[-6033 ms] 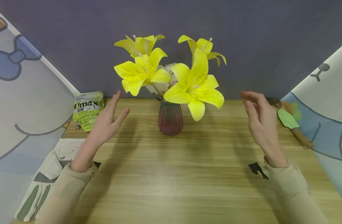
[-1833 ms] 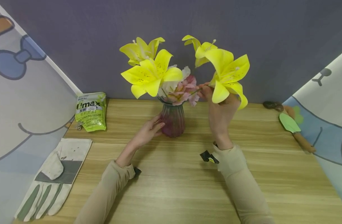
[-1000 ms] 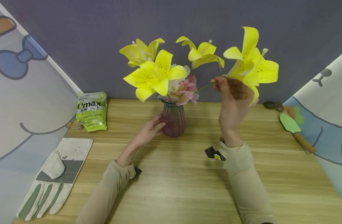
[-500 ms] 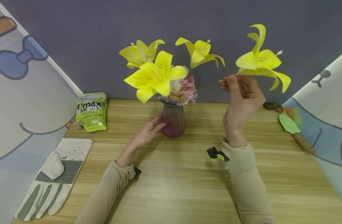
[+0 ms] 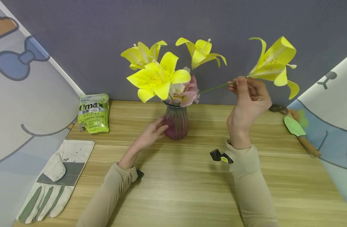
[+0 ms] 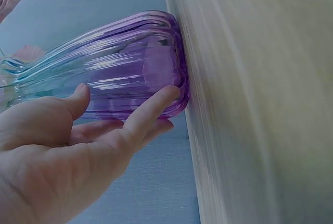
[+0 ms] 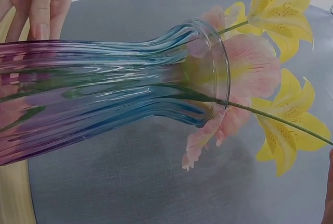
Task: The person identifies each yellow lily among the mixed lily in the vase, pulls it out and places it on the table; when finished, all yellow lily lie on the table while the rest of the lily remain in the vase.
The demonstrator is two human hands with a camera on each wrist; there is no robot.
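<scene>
A ribbed glass vase (image 5: pixel 177 121), teal at the top and purple below, stands upright on the table with artificial flowers in it. My left hand (image 5: pixel 150 135) rests fairly straight fingers and thumb against its lower left side, as the left wrist view shows. With thumb and fingertips my right hand (image 5: pixel 248 104) pinches a yellow lily (image 5: pixel 273 63) just below its bloom. Its green stem (image 7: pixel 276 120) slants down into the vase mouth. Three other yellow lilies (image 5: pixel 159 77), a pink flower (image 5: pixel 189 94) and a white flower (image 5: pixel 177 89) stay in the vase.
A green fertilizer bag (image 5: pixel 94 115) stands at the back left, with grey and white gloves (image 5: pixel 62 173) in front of it. At the right lie a trowel (image 5: pixel 294 126) with a wooden handle and a dark stone (image 5: pixel 278 109). A grey wall rises behind the wooden table (image 5: pixel 176 189).
My left hand has reached the vase and stays there. My right hand has taken hold of the front right lily and drawn its bloom out to the right, showing more stem.
</scene>
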